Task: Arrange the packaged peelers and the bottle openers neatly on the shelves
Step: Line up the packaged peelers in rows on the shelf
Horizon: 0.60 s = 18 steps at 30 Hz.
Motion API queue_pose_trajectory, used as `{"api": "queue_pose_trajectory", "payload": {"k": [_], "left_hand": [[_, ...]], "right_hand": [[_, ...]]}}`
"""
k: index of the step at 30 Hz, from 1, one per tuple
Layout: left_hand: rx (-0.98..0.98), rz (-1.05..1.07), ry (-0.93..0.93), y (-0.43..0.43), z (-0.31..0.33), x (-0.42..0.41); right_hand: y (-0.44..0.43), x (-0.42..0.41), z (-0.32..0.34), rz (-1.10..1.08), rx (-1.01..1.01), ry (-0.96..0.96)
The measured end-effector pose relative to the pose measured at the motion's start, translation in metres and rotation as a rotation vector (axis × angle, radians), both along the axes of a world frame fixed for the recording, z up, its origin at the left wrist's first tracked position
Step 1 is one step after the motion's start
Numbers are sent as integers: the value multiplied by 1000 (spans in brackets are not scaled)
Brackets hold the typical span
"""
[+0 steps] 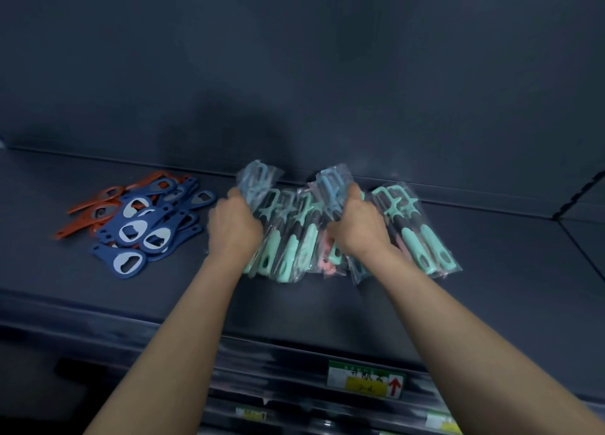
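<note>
shelf-edge label (366, 378), near right: red arrow, writing blurred, unreadable. dark shelf (491, 303), dark back panel (294, 58). left hand (234, 225) grips left blue peeler pack (257, 181); right hand (357, 228) grips right blue peeler pack (330, 186), above packaged peelers (294, 238) at centre. bottle openers (137, 218) piled left.

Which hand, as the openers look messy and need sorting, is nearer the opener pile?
Left. The left hand grips a peeler pack just right of the openers; the right hand grips a second pack farther right.
</note>
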<state>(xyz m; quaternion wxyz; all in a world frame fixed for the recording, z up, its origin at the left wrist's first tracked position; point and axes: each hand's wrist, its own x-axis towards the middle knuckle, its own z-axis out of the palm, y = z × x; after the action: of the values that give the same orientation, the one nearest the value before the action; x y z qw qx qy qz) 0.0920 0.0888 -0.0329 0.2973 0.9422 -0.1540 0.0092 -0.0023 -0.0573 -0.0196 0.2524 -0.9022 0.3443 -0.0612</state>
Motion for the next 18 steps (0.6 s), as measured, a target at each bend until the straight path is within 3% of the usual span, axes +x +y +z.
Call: {"api": "queue_pose_trajectory", "payload": {"k": [9, 18], "left_hand": [[255, 22, 120, 7, -14, 18], [-5, 8, 69, 14, -9, 20]], "right_hand": [[15, 10, 4, 51, -7, -40], [14, 13, 3, 18, -5, -73]]}}
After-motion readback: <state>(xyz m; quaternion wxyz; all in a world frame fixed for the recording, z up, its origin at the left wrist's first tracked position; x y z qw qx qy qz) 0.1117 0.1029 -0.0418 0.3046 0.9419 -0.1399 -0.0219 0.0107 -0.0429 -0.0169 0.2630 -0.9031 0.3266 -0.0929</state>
